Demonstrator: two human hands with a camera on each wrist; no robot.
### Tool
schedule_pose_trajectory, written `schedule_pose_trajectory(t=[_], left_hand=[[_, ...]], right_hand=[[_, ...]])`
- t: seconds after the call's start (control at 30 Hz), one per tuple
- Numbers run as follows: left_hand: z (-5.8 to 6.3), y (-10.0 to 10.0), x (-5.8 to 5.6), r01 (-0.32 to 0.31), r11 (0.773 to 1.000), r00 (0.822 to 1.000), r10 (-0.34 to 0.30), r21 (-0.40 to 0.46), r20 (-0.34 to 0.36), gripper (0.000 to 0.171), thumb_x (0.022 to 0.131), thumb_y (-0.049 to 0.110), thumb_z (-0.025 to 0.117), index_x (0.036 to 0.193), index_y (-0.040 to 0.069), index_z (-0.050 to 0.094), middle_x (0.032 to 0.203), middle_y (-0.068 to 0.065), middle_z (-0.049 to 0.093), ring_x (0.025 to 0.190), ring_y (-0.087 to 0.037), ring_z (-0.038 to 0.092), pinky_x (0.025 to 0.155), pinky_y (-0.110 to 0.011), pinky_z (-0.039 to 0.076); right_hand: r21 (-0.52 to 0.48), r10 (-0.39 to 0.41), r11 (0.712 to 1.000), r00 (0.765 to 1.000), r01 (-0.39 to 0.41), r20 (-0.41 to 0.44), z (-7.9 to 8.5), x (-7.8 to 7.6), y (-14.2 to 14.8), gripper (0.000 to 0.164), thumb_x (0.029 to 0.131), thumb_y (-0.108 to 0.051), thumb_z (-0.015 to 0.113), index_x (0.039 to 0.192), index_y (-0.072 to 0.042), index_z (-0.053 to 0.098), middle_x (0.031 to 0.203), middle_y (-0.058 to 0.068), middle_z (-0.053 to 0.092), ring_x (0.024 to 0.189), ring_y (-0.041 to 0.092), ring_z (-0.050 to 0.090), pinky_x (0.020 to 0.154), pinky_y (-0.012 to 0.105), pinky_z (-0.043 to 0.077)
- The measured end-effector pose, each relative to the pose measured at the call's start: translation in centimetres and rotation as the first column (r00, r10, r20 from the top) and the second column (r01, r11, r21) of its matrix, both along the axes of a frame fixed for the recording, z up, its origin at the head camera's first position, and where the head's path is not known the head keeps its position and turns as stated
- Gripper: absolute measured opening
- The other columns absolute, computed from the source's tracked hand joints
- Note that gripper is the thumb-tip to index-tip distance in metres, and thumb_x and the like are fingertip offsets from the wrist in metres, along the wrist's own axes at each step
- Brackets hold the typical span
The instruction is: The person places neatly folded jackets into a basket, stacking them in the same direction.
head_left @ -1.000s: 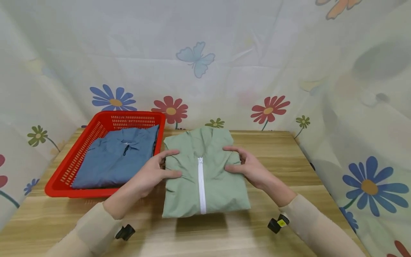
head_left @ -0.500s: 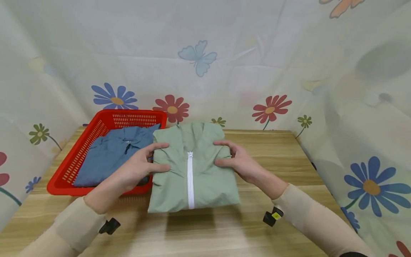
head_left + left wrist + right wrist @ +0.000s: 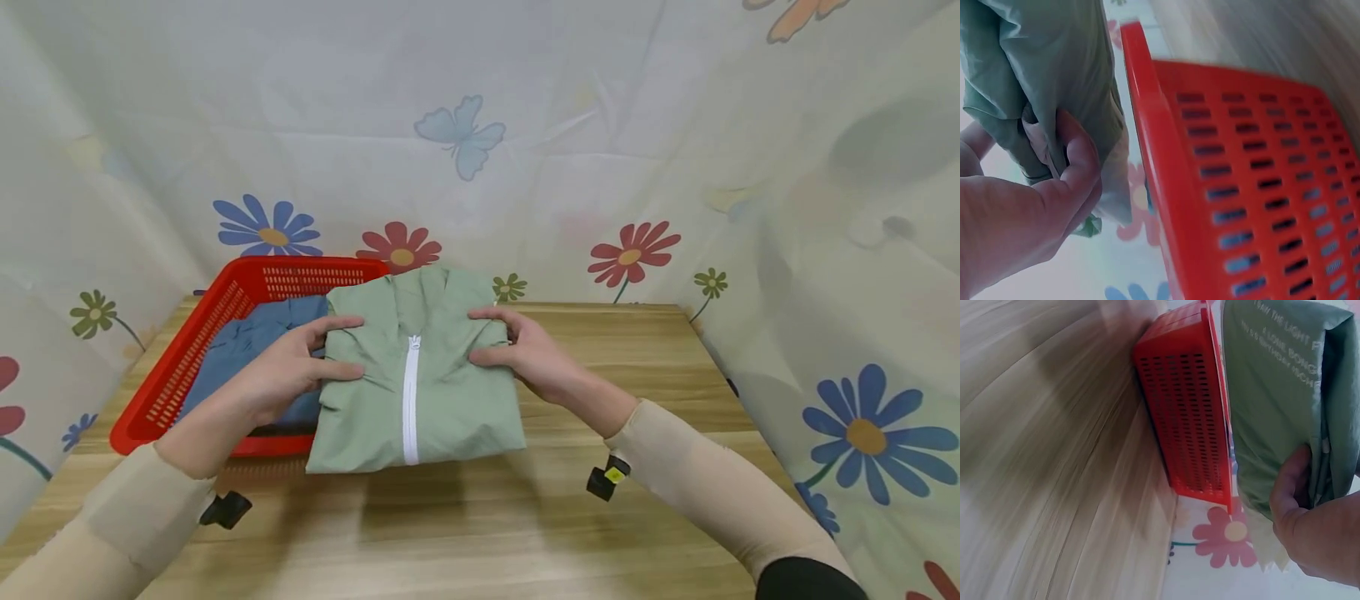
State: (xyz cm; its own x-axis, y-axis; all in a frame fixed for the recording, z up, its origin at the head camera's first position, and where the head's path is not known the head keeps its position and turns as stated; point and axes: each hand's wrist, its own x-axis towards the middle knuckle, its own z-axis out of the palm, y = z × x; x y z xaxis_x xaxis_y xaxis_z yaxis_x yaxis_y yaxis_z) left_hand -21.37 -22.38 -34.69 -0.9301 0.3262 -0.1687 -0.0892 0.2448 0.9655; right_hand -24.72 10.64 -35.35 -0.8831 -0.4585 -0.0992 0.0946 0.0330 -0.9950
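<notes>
A folded light-green jacket with a white zipper hangs above the table, held at its two sides. My left hand grips its left edge, thumb on top and fingers curled beneath, as the left wrist view shows. On the opposite edge my right hand pinches the folded layers; the right wrist view shows pale printed lettering on the jacket's underside. The jacket overlaps the right side of a red plastic basket. Inside the basket lies a folded blue garment, partly hidden behind my left hand and the jacket.
The basket's slotted wall stands close beside my left hand. Under everything is a wood-grain table. A white curtain printed with flowers and butterflies rises behind the table and along its sides.
Both hands have carried the green jacket leftward and slightly upward in view, from beside the basket to over its right rim. More of the blue garment is now covered.
</notes>
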Motion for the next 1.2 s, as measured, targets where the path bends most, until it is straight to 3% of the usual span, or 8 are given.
schedule_pose_trajectory(t=[0.33,0.6,1.0,1.2], left_hand=[[-0.2,-3.7,-1.8,0.019,0.999,1.0,-0.02,-0.042,-0.023,0.083,0.094,0.015,0.076,0.161,0.007,0.028,0.144,-0.024,0.042,0.116,-0.03,0.057,0.089,-0.036,0.057],[-0.9,-6.9,-2.7,0.073,0.993,0.997,-0.074,-0.093,-0.007,0.08,0.094,0.014,0.075,0.16,0.007,0.03,0.147,-0.023,0.041,0.117,-0.025,0.057,0.089,-0.038,0.057],[0.1,-9.4,-4.2,0.067,0.99,0.998,-0.066,-0.124,0.014,0.074,0.096,0.012,0.073,0.158,0.006,0.033,0.144,-0.021,0.041,0.109,-0.022,0.064,0.085,-0.042,0.059],[0.3,-10.9,-4.7,0.039,0.974,0.999,-0.041,-0.224,-0.005,0.073,0.095,0.018,0.075,0.157,0.009,0.038,0.14,-0.019,0.042,0.102,-0.021,0.062,0.077,-0.037,0.059]], right_hand=[[-0.032,0.007,0.999,1.0,-0.006,0.024,-0.6,-1.6,-3.7,0.06,0.09,0.004,0.073,0.144,-0.007,0.05,0.134,0.022,0.053,0.112,0.028,0.061,0.089,0.038,0.056],[-0.026,-0.013,1.0,0.999,0.014,0.03,-1.8,-1.5,-6.2,0.06,0.089,0.003,0.075,0.143,-0.007,0.051,0.128,0.015,0.057,0.104,0.021,0.063,0.086,0.034,0.056],[-0.033,-0.049,0.998,0.999,0.049,-0.017,-1.3,-2.5,-8.6,0.059,0.087,0.001,0.078,0.141,-0.007,0.054,0.121,0.012,0.059,0.102,0.019,0.063,0.085,0.033,0.056],[-0.039,-0.065,0.997,0.997,0.064,-0.033,-1.2,-3.0,-10.2,0.059,0.086,0.001,0.079,0.14,-0.008,0.056,0.117,0.01,0.06,0.1,0.018,0.064,0.086,0.033,0.056]])
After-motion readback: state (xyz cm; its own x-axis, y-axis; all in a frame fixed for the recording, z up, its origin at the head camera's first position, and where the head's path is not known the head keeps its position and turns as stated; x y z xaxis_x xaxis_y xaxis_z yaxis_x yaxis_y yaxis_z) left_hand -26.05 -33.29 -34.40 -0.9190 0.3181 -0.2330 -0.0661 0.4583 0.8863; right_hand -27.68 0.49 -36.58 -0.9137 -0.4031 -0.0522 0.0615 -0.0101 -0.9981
